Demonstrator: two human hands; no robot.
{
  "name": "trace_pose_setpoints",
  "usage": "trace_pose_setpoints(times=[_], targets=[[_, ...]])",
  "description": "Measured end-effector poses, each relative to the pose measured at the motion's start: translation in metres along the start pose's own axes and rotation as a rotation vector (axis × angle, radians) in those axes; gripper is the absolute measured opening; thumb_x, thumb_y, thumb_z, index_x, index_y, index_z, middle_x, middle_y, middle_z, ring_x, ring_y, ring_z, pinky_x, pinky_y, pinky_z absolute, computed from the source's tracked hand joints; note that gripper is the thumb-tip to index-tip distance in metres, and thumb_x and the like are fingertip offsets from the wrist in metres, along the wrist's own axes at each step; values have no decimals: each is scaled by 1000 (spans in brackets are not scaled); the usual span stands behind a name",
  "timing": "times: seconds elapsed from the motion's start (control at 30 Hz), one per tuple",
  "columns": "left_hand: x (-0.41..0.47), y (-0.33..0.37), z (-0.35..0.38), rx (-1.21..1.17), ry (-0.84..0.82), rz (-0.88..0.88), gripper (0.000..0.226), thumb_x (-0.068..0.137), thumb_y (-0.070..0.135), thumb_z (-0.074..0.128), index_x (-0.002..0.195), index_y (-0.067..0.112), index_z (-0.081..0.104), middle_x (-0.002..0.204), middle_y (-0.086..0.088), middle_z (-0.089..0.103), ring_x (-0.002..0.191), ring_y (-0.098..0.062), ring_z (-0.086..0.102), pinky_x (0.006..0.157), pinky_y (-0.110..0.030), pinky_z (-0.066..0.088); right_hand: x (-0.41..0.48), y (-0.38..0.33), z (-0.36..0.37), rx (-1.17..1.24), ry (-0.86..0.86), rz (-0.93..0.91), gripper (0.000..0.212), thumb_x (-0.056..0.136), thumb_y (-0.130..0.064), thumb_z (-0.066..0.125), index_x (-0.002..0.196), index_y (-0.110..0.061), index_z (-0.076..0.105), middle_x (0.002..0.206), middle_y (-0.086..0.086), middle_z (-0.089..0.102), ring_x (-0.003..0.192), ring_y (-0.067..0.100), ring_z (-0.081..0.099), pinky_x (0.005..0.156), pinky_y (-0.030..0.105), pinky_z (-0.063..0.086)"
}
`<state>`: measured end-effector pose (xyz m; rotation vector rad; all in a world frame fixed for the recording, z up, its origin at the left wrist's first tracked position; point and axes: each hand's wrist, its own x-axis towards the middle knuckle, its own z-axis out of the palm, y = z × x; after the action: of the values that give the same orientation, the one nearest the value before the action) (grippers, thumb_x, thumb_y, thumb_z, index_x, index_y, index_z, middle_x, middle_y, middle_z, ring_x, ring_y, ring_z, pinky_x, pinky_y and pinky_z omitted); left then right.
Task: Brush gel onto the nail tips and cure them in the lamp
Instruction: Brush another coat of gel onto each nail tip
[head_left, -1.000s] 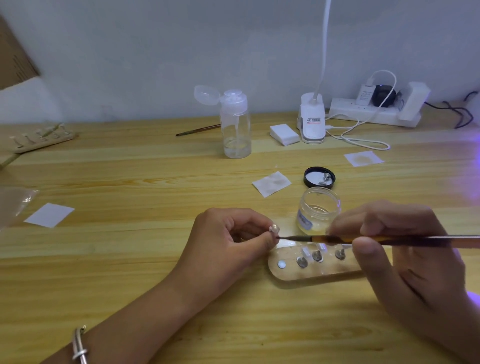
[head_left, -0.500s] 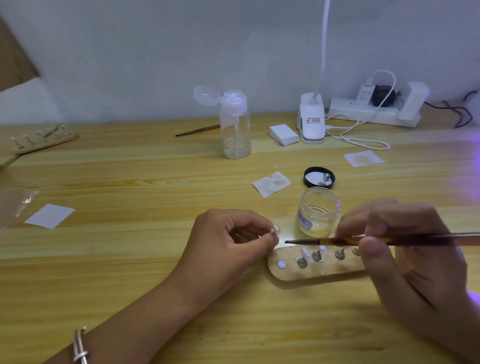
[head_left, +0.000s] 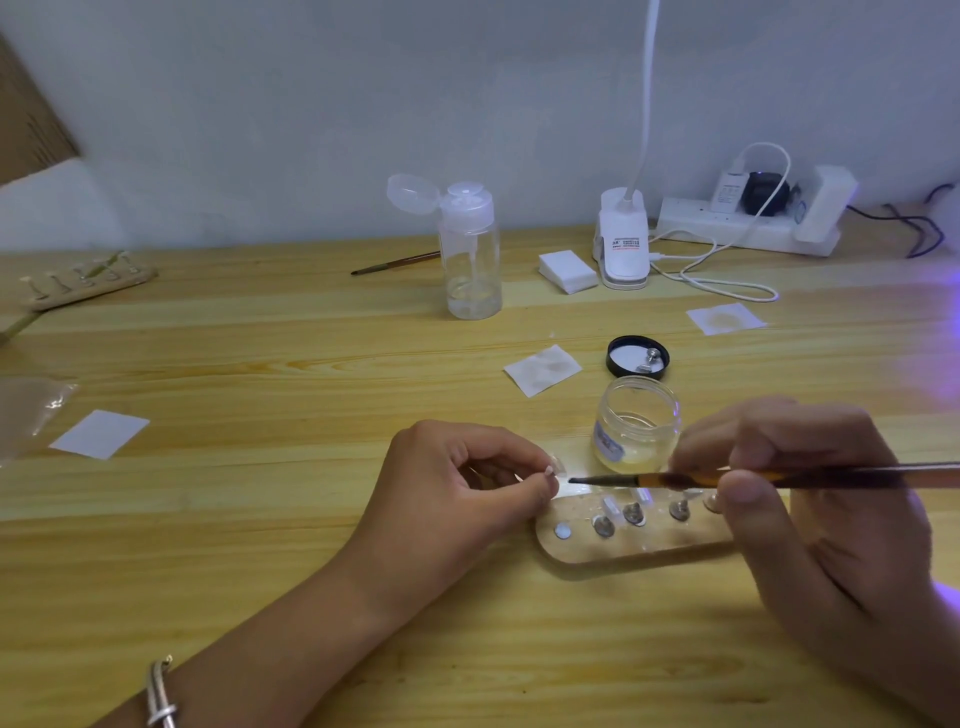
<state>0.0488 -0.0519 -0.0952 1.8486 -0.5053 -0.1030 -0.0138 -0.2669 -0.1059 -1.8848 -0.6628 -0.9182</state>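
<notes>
My left hand (head_left: 462, 480) pinches a small clear nail tip (head_left: 557, 464) between thumb and forefinger, just left of a wooden holder (head_left: 639, 540) studded with metal pegs and several clear tips. My right hand (head_left: 810, 499) grips a thin brush (head_left: 727, 479) that lies level and points left, its dark bristle end a short gap from the tip. An open glass gel jar (head_left: 638, 431) stands right behind the brush. Violet lamp glow shows at the right edge; the lamp itself is out of view.
The jar's black lid (head_left: 638, 356) lies behind the jar. Used wipes (head_left: 543, 370) and a paper square (head_left: 101, 433) dot the table. At the back stand a pump bottle (head_left: 470, 260), a spare brush (head_left: 395, 263), a pad stack (head_left: 567, 272), a white desk lamp base (head_left: 623, 249) and a power strip (head_left: 748, 228). A second holder (head_left: 85, 283) sits far left.
The brush tip touched the nail tip a second ago; it has drawn back a little to the right. My left hand has stayed in place with the tip.
</notes>
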Motion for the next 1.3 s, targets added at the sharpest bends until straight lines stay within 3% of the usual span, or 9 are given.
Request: trace_pose_setpoints(times=[0.13,0.37,0.53,0.73,0.9,1.1,1.3], targets=[[0,-1,0,2,5,4,15,75,7,83,74,22,80,70,7,74,61,-2,62,59,-15,47,0,2,3,-23,0,23,17,104,-36,48,118,-46,44,98,-2,65,89,20,70,76,38,52],[1,-3,0,-10,-3,6,9,74,13,81,76,21,79,72,6,75,64,-3,64,61,-15,47,-1,0,0,18,18,-12,14,104,-33,48,115,-42,47,92,1,63,83,23,67,66,40,50],[1,-3,2,-20,12,7,5,70,22,78,74,25,79,71,7,74,63,-2,63,61,-16,48,0,2,4,-11,8,40,17,103,-37,50,117,-46,45,98,-3,66,89,21,70,76,40,52],[2,-5,0,-2,-6,11,12,77,10,81,75,22,79,72,8,75,65,-2,65,61,-13,47,0,-1,2,32,24,-1,15,104,-33,49,115,-43,46,94,-5,65,82,20,68,69,37,50],[2,-5,1,-19,6,10,4,72,21,77,75,23,79,73,7,75,66,-4,67,64,-18,51,0,2,4,-4,22,49,17,103,-37,50,117,-46,46,99,-2,67,87,23,71,76,41,52],[2,-6,1,-25,12,7,5,71,26,76,76,25,78,72,6,75,67,-7,68,63,-21,52,0,1,4,52,26,-4,9,104,-33,51,111,-37,48,92,-1,65,81,23,67,67,42,49],[2,-8,2,-37,5,4,3,73,22,77,76,25,77,72,5,75,65,-5,67,62,-20,51,0,2,5,-23,37,69,15,103,-41,50,116,-47,46,100,-6,68,90,20,72,79,38,52]])
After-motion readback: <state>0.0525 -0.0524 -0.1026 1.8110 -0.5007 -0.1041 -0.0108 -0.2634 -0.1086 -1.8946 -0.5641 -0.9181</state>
